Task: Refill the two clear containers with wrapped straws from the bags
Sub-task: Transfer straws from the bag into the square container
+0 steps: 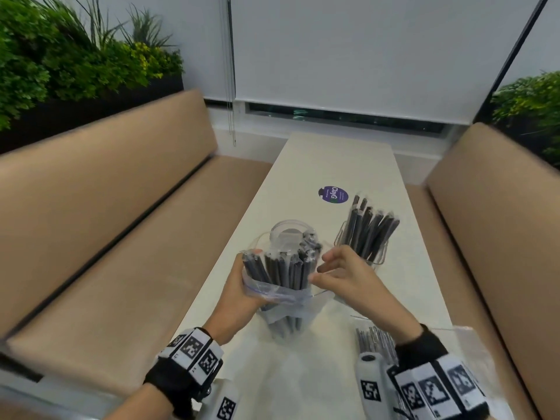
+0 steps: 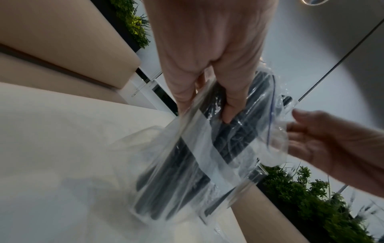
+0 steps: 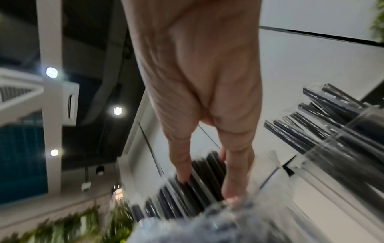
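— Where's the bag?
— My left grip clutches it, upright on the worktop. Right grip loose beside it, holding nothing.
— Room?
— The filled container stands close behind; the right edge is near.

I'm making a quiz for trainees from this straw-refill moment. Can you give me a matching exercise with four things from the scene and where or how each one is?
Things:
1. left hand
2. right hand
3. round purple sticker
4. far clear container

States:
A. flat on the table, beyond the containers
B. grips a clear bag of dark straws
C. stands on the table, holding dark wrapped straws
D. fingers spread, reaching toward the bag's edge

Pairs: 1-B, 2-D, 3-A, 4-C
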### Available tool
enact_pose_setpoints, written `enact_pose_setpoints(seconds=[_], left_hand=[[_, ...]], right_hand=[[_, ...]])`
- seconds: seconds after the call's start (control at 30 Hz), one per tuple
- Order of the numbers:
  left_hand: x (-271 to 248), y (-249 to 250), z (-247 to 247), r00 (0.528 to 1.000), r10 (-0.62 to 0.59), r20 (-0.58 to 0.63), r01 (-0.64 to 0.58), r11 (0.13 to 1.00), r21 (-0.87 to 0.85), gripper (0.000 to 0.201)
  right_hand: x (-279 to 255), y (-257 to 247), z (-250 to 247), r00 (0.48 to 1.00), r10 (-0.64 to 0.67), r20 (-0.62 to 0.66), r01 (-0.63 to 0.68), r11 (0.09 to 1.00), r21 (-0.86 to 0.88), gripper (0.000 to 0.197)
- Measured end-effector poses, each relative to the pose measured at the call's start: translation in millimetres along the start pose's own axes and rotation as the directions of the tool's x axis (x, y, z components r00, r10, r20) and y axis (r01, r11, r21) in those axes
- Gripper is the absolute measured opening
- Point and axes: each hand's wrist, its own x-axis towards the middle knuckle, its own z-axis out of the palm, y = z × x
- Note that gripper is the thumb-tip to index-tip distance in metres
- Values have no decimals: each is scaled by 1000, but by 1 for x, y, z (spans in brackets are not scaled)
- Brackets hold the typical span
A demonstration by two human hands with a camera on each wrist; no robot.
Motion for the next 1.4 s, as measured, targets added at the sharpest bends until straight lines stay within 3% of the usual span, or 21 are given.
enact_pose_setpoints(seconds=[0.1, 0.13, 0.2, 0.33, 0.47, 0.6, 0.67, 0.8, 0.87, 0.97, 1.03, 1.17, 1.2, 1.3, 1.4], left_hand=[[1, -5, 5, 1000, 28, -1, -28, 999, -23, 68], [1, -6, 6, 999, 32, 7, -32, 999, -25, 69], [1, -11, 7, 999, 29, 28, -28, 999, -25, 73], [-2, -15, -2, 989, -25, 143, 26, 1000, -1, 97], [0, -8, -13, 935, -117, 335, 87, 991, 104, 118], [8, -5, -19, 898, -142, 417, 80, 984, 162, 122], [10, -7, -14, 914, -100, 393, 44, 988, 150, 116], [12, -13, -2, 972, -45, 232, 28, 997, 77, 90], [12, -15, 1, 986, -33, 163, 26, 998, 49, 78], [13, -13, 6, 989, -23, 144, 16, 999, 43, 66], [14, -8, 11, 988, -9, 156, -1, 998, 62, 59], [15, 2, 16, 984, 40, 174, -50, 997, 54, 63], [16, 3, 16, 984, 45, 173, -54, 997, 49, 64], [16, 3, 11, 983, 32, 178, -35, 999, 16, 69], [16, 0, 7, 983, 3, 184, -2, 1000, -5, 71]], right_hand=[[6, 5, 7, 1000, 10, 1, -10, 999, 52, 78], [8, 7, 10, 999, -13, 39, 11, 998, 55, 80], [12, 13, 14, 995, -63, 73, 61, 998, 36, 66], [14, 24, 19, 991, -134, 6, 133, 991, 16, 36], [15, 26, 23, 984, -170, -48, 169, 985, -14, 24], [19, 29, 37, 982, -185, -33, 184, 982, -38, 26], [22, 30, 47, 984, -172, -39, 170, 984, -44, 23], [27, 26, 52, 987, -128, -99, 128, 992, -12, 8], [27, 24, 52, 986, -127, -110, 128, 992, 1, 16], [24, 19, 51, 983, -141, -114, 146, 989, 35, 6], [24, 16, 50, 977, -176, -122, 182, 982, 41, 15], [22, 14, 41, 961, -182, -208, 202, 976, 79, 47], [22, 14, 38, 962, -175, -210, 195, 978, 78, 47], [24, 10, 24, 959, -143, -246, 185, 971, 155, 14], [22, 1, 7, 941, -154, -301, 236, 937, 259, 9]])
